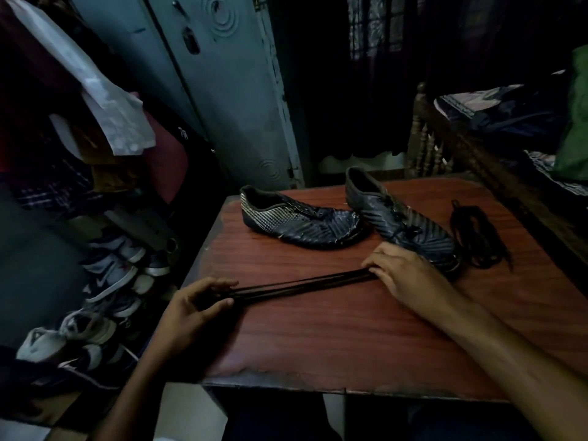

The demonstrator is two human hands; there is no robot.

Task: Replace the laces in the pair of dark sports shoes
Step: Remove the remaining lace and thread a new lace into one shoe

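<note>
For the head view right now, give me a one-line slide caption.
Both hands, left hand and right hand, stretch a black lace over the table before two dark shoes.

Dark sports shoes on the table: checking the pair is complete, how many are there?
2. The left shoe lies at the table's far left; the right shoe lies beside it, near the right hand.
</note>
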